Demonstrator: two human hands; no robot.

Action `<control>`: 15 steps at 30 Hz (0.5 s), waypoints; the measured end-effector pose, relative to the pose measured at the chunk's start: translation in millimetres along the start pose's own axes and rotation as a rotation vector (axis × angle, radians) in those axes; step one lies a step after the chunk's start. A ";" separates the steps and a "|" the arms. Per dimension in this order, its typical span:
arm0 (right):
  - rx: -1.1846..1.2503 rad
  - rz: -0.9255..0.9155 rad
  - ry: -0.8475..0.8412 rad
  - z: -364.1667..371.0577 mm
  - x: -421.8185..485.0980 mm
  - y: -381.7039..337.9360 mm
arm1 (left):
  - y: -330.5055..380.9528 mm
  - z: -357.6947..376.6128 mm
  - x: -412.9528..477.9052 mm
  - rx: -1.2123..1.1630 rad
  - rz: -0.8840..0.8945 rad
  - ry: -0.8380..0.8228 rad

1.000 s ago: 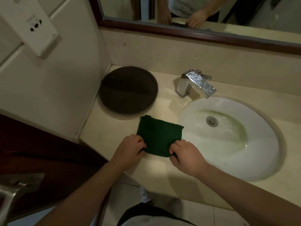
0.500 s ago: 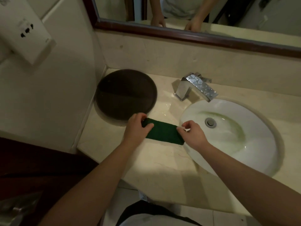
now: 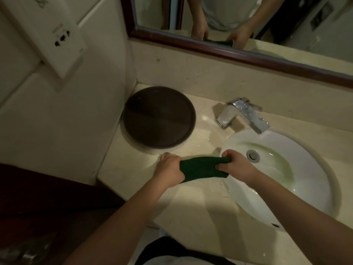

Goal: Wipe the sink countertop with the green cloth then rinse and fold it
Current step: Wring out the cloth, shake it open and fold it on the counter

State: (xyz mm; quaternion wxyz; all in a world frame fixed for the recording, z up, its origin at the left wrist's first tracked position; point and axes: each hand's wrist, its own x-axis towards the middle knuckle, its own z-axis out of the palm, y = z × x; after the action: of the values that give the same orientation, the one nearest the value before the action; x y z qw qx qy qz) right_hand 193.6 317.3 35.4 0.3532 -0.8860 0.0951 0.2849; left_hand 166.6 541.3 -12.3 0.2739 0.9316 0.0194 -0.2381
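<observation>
The green cloth (image 3: 204,167) lies folded on the worktop (image 3: 191,203) beside the sink (image 3: 309,188). The left hand (image 3: 169,169) and right hand (image 3: 237,167) each pinch one end. It looks soft and floppy, so holding the ends seems best.

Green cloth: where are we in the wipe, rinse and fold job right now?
Looks like the fold stage. Water glints on the countertop near the faucet, consistent with wiping and rinsing being done. No water runs now. In hand: the green cloth is a narrow folded strip, gripped by the left hand and right hand at the basin edge. Left: finishing the fold and setting it down.
</observation>
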 end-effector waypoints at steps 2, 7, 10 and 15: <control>0.010 -0.092 -0.013 -12.1 -1.0 -20.1 | -5.3 -6.1 -10.1 -0.267 -0.001 0.011; 0.078 -0.241 0.029 -26.9 29.7 -87.9 | -13.6 -33.6 -16.5 -0.798 -0.114 0.099; 0.095 -0.295 0.075 -23.5 67.6 -124.5 | -12.7 -52.6 4.4 -1.019 -0.278 0.253; 0.013 -0.291 0.112 -0.8 127.6 -150.6 | -8.9 -64.4 43.3 -0.903 -0.379 0.375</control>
State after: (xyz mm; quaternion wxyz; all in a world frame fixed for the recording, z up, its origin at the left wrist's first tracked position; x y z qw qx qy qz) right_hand 354.2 431.3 48.9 0.3907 -0.9027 -0.0129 0.1800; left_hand 231.3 578.2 11.1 0.5924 0.7273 0.3369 -0.0807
